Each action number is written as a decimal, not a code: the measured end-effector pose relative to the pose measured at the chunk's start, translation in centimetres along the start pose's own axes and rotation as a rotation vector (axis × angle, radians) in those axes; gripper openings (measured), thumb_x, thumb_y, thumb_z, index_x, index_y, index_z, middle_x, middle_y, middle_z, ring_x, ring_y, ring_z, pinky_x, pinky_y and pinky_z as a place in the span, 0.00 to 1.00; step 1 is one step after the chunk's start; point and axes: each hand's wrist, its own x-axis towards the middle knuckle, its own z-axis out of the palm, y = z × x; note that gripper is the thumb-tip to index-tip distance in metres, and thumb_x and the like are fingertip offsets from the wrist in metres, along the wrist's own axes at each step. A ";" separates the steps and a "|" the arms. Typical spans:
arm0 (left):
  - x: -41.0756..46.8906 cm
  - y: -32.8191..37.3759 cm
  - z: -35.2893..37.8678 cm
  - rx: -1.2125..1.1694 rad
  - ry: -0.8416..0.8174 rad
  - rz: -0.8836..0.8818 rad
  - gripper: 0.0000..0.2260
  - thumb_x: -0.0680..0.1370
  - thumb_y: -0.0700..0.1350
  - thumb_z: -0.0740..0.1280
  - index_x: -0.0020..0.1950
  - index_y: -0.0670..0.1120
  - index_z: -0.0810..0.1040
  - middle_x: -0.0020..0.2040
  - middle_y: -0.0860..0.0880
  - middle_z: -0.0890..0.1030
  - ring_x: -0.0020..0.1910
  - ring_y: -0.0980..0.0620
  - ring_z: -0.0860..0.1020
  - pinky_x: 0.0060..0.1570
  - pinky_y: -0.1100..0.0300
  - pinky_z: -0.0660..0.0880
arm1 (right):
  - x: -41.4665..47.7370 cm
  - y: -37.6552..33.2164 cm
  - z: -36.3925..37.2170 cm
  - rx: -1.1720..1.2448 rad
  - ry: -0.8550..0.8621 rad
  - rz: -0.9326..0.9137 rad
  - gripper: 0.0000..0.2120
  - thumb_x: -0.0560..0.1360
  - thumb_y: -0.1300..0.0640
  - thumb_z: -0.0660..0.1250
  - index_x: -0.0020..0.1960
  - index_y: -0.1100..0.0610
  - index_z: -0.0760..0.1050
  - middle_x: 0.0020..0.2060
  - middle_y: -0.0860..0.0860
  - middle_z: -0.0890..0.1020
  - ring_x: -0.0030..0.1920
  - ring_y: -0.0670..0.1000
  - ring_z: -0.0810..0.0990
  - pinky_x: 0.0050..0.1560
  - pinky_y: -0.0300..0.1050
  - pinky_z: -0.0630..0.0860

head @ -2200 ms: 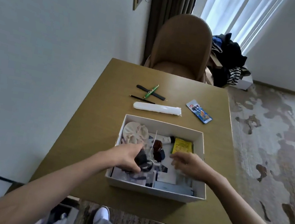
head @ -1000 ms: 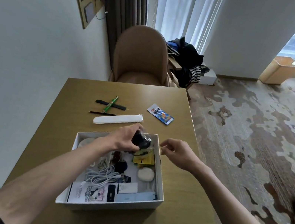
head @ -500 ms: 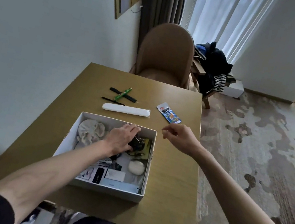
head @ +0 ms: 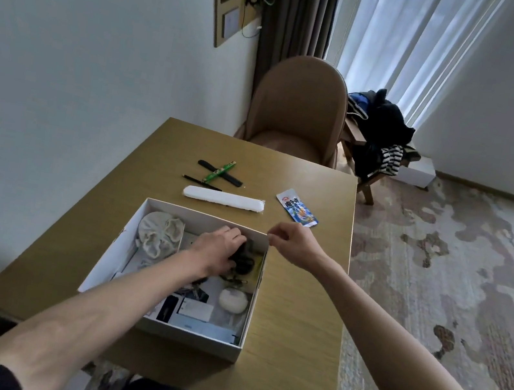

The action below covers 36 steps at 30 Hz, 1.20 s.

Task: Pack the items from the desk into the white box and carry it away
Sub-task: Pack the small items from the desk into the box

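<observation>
The white box (head: pixel 108 263) stands open on the wooden desk (head: pixel 292 320). My left hand (head: pixel 217 251) is inside it, pressed down on a black bundle (head: pixel 246 259) near the far right corner. My right hand (head: pixel 294 247) hovers at the box's far right corner with fingers pinched together; whether it touches the rim is unclear. Inside lie a cream cloth pouch (head: pixel 159 234), a white round pad (head: pixel 233 299) and cards and papers. Beyond the box lie a long white packet (head: pixel 223 198), a green pen (head: pixel 218 171), a black strip (head: pixel 220 173), a thin black pencil (head: pixel 201 182) and a blue snack sachet (head: pixel 297 211).
A tan chair (head: pixel 297 106) stands at the desk's far end. Dark clothes are heaped on a wooden stool (head: pixel 378 130) to its right. A white wall runs along the desk's left side. Patterned carpet (head: pixel 455 279) spreads to the right.
My left hand lowered the black bundle from above the box down into its far right corner. My right hand drew away from the box's inside to its far right corner.
</observation>
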 end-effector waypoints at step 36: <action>24.7 -22.7 4.6 -0.117 -0.065 -0.320 0.18 0.81 0.51 0.60 0.66 0.42 0.67 0.64 0.43 0.73 0.64 0.44 0.68 0.55 0.50 0.71 | 23.7 1.8 9.4 -0.545 -0.325 0.202 0.25 0.74 0.55 0.70 0.68 0.56 0.66 0.61 0.55 0.70 0.63 0.57 0.67 0.54 0.50 0.68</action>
